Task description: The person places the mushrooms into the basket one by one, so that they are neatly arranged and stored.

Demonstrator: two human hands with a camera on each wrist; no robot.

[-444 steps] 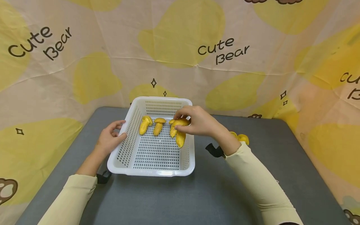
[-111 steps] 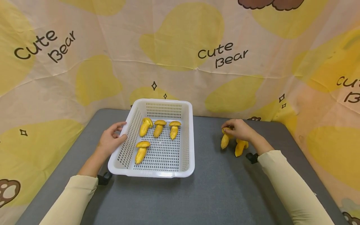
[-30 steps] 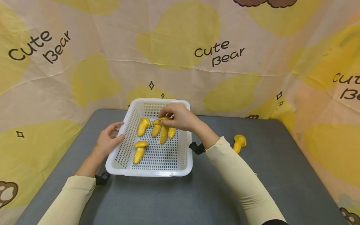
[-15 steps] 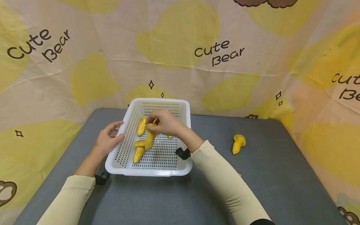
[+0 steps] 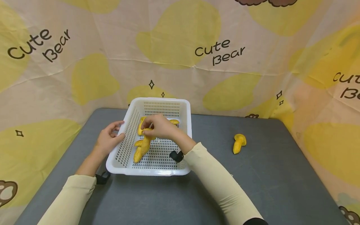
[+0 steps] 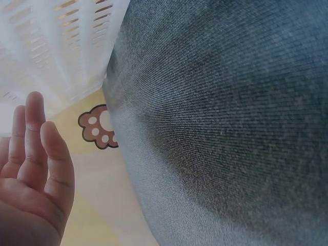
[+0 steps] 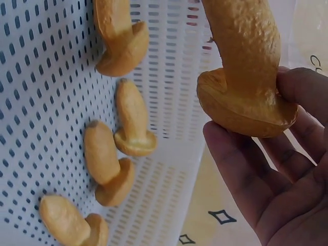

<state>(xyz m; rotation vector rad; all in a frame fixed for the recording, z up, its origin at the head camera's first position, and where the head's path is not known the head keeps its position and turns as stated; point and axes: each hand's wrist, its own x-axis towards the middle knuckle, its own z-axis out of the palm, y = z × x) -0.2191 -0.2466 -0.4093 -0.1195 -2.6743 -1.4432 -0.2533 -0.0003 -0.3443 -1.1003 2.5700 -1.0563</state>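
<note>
My right hand [image 5: 161, 126] pinches a yellow mushroom [image 5: 145, 145] by its cap, thumb on one side and fingers on the other. It is over the left part of a white perforated plastic basket [image 5: 149, 172]. Several similar mushrooms lie on the basket floor; one is the front-left mushroom [image 5: 137, 156], partly covered by the held one. The right wrist view shows the held mushroom [image 7: 246, 61] stem up and apart from the others. At the basket's left rim, my left hand [image 5: 108, 137] rests with relaxed fingers, which in the left wrist view lie extended near the basket wall [image 6: 56, 46].
One more mushroom [image 5: 239, 144] lies on the grey table [image 5: 270, 168] to the right of the basket. A patterned cloth [image 5: 174, 47] with printed lettering hangs behind the table and at its sides.
My right hand has brought a mushroom from the table's right side into the basket, then leftward and toward the front. Earlier, another was added at front left. The left hand stays at the rim.
</note>
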